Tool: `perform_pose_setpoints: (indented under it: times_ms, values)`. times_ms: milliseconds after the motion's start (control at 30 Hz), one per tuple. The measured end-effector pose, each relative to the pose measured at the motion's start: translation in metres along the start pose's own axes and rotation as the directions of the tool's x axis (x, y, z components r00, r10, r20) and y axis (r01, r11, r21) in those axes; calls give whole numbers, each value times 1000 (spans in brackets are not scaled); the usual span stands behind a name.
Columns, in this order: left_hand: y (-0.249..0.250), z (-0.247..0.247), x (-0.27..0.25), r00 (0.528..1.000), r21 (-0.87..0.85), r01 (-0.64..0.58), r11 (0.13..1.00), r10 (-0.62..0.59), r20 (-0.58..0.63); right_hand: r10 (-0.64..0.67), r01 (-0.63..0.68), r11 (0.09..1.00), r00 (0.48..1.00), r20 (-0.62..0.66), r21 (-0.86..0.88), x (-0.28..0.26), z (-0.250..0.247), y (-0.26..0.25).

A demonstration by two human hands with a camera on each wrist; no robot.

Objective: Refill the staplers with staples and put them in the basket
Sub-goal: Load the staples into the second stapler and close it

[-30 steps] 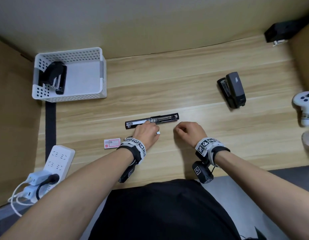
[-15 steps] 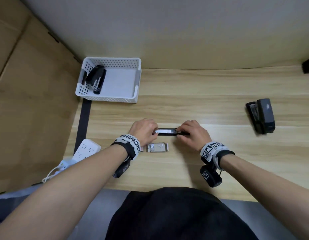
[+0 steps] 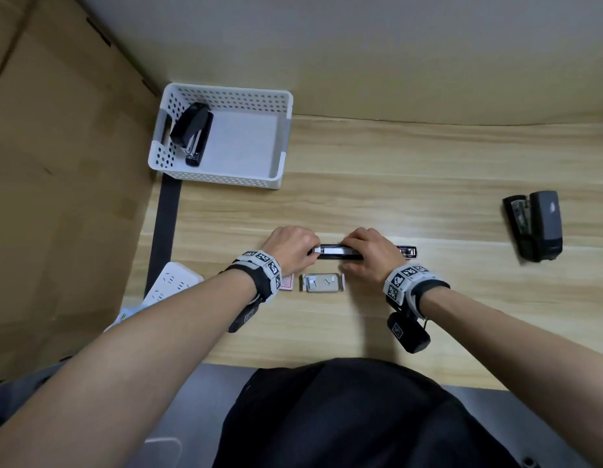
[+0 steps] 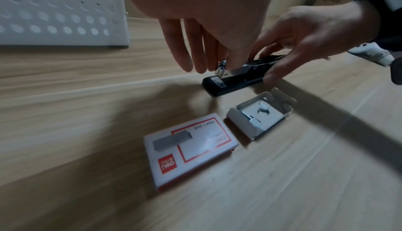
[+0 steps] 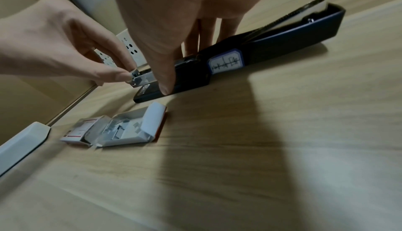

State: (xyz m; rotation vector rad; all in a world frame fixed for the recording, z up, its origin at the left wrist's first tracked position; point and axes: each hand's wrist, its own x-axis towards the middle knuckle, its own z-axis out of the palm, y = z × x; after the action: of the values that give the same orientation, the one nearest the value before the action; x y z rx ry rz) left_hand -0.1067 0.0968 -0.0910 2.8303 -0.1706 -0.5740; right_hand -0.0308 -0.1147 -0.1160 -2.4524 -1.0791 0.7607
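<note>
The long black stapler (image 3: pixel 340 253) lies opened flat, running left–right on the wood-grain table (image 3: pixel 411 184). The left hand (image 3: pixel 290 246) pinches its shiny metal end; the right hand (image 3: pixel 369 253) grips its middle, thumb near side.

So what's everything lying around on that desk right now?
opened stapler: 1, black, laid open flat at the desk's middle, under both hands
stapler in basket: 1, black, at the basket's left side
third stapler: 1, black and grey, far right of the desk
basket: 1, white, perforated, back left
staple tray: 1, grey, open, just in front of the opened stapler
box sleeve: 1, white and red, left of the tray
power strip: 1, white, left edge
desk: 1, light wood
left hand: pinches the metal magazine tip
right hand: grips the opened stapler
</note>
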Motion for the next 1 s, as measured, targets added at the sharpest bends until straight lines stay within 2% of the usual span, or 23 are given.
perform_pose_setpoints:
  times_ms: [500,600,667,833,1000]
  values:
    - [-4,-1,-1,999,-40,-46,998,45,-25,47,-47,999,999,-24,25,2,0,-7]
    - [-6,1,-9,993,-27,-101,995,99,-67,49,-48,999,999,-20,21,1,-2,-8]
    - [-8,3,-15,987,28,-150,988,151,-47,49,-49,999,999,-22,3,-1,-3,-8]
    - [-13,7,-20,981,117,-194,974,194,17,59,-64,993,997,-51,-96,-13,-9,-3]
    - [-10,8,-19,986,55,-168,984,169,0,234,-250,918,968,-89,-307,-34,-22,15]
